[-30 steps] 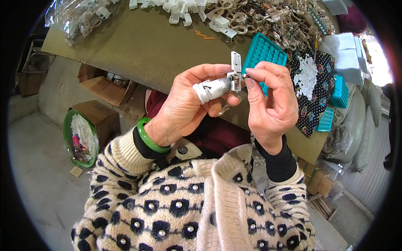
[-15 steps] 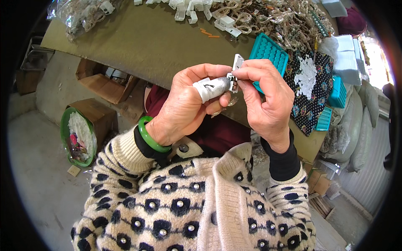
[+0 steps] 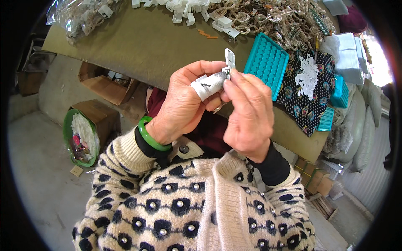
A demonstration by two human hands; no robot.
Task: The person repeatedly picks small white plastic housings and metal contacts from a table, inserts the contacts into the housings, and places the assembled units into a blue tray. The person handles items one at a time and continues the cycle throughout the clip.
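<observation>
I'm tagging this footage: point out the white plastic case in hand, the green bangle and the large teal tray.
White plastic case [image 3: 230,57], head view: its raised flap.
Green bangle [image 3: 147,138], head view: lower left of its band.
Large teal tray [image 3: 266,65], head view: middle of its face.

Bead-dotted cream cardigan [image 3: 181,204], green bangle [image 3: 145,133]

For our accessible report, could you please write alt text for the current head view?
A person's left hand holds a small white plastic case with its lid open, while the right hand touches it. The olive-brown table bears a rectangular turquoise plastic tray and a heap of tangled, translucent wires.
</observation>
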